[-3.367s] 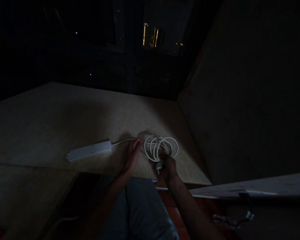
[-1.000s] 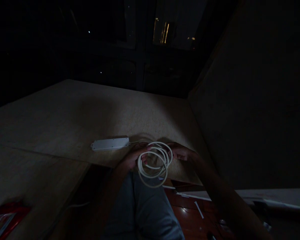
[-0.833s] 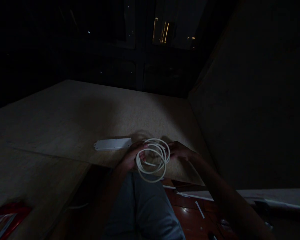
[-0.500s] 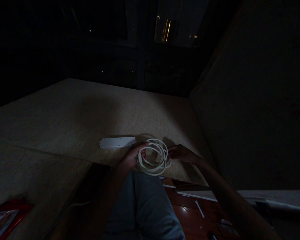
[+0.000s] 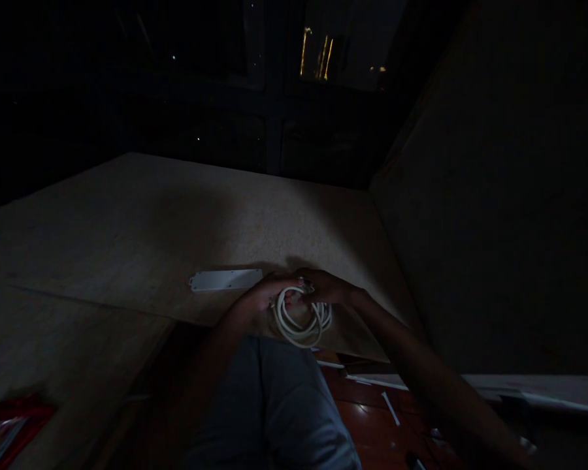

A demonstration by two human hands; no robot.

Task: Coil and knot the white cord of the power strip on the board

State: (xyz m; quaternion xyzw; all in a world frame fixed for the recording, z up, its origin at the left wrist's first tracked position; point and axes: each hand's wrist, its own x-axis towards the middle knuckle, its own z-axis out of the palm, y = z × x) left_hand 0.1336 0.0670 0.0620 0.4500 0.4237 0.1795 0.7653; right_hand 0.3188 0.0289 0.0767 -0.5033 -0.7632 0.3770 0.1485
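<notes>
A white cable hangs in several loose loops over my lap, near the ledge's front edge. My left hand is closed round the upper left part of the loops. My right hand reaches across the top of the coil, against the left fingers, with its fingers bent onto the cable; the dim light hides the exact grip. Just left of my left hand, a long white power strip lies on the ledge, its underside with small screw holes facing up.
The pale stone ledge runs back to dark windows. A wall rises on the right. A red packet lies at the lower left. Below, on the reddish floor, lies a thin white strip.
My right hand has moved left from the coil's right side to its top, meeting my left hand. The loops are drawn closer together and hang slightly lower.
</notes>
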